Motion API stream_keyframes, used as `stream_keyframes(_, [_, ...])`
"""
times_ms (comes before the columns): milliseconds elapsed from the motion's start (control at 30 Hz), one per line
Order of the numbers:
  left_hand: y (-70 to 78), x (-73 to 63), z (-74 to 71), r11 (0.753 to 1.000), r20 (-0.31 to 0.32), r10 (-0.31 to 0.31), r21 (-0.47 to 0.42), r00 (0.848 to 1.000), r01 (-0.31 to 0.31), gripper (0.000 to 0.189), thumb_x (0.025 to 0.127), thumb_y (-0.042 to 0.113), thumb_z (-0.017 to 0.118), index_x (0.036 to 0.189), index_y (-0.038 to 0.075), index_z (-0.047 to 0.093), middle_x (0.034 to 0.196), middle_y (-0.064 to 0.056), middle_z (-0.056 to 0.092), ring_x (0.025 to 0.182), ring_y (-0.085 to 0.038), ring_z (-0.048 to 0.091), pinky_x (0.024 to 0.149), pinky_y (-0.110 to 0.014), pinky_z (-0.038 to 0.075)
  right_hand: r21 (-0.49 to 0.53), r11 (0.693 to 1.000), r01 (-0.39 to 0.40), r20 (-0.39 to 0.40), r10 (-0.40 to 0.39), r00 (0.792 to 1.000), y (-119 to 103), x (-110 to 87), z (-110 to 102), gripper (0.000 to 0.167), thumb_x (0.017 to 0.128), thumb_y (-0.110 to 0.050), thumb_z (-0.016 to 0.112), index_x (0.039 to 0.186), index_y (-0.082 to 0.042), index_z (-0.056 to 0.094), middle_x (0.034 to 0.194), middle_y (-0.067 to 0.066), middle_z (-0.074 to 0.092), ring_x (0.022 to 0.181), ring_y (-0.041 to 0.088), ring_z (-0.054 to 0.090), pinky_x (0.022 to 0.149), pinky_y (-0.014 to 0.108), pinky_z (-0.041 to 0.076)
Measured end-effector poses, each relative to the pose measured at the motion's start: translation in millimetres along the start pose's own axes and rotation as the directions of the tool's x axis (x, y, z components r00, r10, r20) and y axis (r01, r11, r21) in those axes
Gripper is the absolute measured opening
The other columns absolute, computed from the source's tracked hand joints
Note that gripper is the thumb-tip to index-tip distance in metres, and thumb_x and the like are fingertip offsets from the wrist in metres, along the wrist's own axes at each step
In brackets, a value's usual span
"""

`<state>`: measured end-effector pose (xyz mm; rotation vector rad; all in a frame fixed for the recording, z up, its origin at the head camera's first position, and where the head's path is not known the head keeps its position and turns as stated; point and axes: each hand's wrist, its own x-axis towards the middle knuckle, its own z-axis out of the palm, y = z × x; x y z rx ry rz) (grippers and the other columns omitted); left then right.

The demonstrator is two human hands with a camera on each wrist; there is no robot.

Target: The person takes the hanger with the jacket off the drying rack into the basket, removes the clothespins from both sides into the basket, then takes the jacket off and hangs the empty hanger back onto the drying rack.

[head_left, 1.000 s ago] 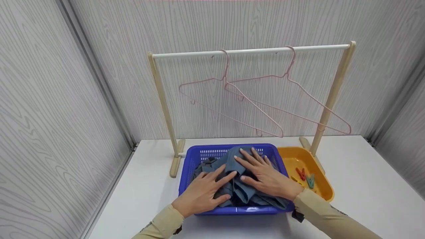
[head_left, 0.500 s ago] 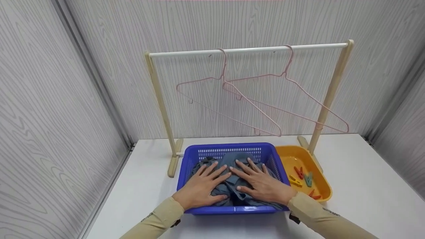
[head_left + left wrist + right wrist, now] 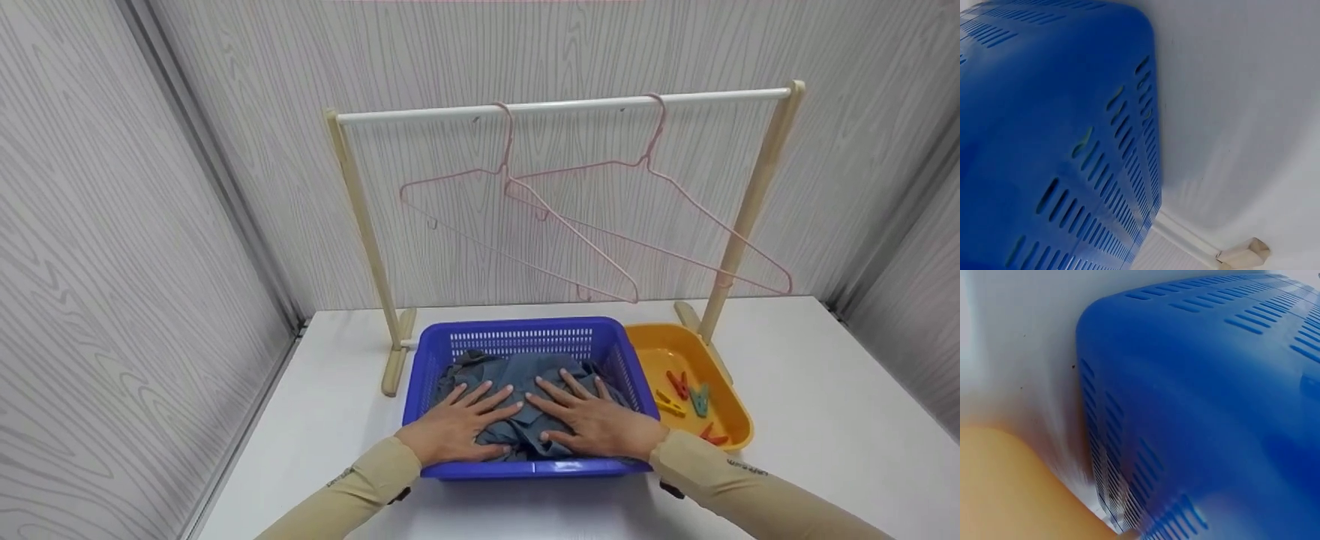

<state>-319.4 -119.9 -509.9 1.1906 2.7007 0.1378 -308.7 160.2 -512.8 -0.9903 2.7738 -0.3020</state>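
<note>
A blue slotted plastic basket point(image 3: 525, 325) holds crumpled dark blue-grey clothes point(image 3: 536, 367). My left hand point(image 3: 457, 426) presses down on the left part of the clothes with its fingers spread. On the right part, my right hand point(image 3: 596, 421) lies palm down, fingers likewise straight and apart. Both forearms cross the near rim. The left wrist view has the basket's outer wall point(image 3: 1072, 112) filling its left half; in the right wrist view the opposite corner of the basket point(image 3: 1185, 394) shows. Neither hand appears in the wrist views.
Behind the basket stands a wooden rack with a white rod point(image 3: 570, 106). Two pink hangers, a left hanger point(image 3: 551, 214) and a right hanger point(image 3: 697, 201), hang from it. An orange tray point(image 3: 652, 352) with several clothespins point(image 3: 679, 385) sits to the right. White tabletop point(image 3: 810, 390) surrounds them.
The raised fold of clothes at the basket's back has been pushed down, so the pile lies flatter. My hands have moved slightly lower and apart, and more of the slotted back wall shows.
</note>
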Motion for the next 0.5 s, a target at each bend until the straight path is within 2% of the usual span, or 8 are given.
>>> stream_keyframes(133, [0.4,2.1,2.8,1.000,0.043,-0.012,-0.021,0.999,0.013,0.070,0.094,0.070,0.037,0.156,0.040,0.021,0.163,0.011,0.010,0.149,-0.021,0.008,0.116,-0.052,0.008,0.022,1.000,-0.003,0.041,0.002,0.999,-0.4,-1.0,2.4,0.063,0.101,-0.060,0.033,0.157,-0.034,0.022,0.164,-0.002,0.013,0.148,0.036,0.004,0.105,0.073,0.004])
stream_keyframes(267, [1.8,2.0,4.6,0.999,0.053,-0.017,-0.045,0.998,0.019,0.070,0.095,0.070,0.037,0.155,0.040,0.022,0.162,0.012,0.010,0.149,-0.020,0.008,0.116,-0.052,0.008,0.034,0.999,-0.013,0.054,0.012,0.998,-0.5,-2.8,5.2,0.064,0.100,-0.062,0.033,0.157,-0.033,0.023,0.164,-0.003,0.013,0.148,0.035,0.005,0.106,0.073,0.005])
stream_keyframes(500, [2.6,-2.0,-1.1,0.995,0.026,0.002,-0.095,1.000,0.000,0.071,0.094,0.069,0.041,0.155,0.039,0.024,0.162,0.012,0.012,0.149,-0.022,0.010,0.115,-0.055,0.010,0.085,0.996,-0.032,0.008,0.031,0.999,1.8,-5.1,1.4,0.064,0.098,-0.065,0.034,0.155,-0.036,0.028,0.162,-0.006,0.017,0.148,0.033,0.008,0.106,0.073,0.005])
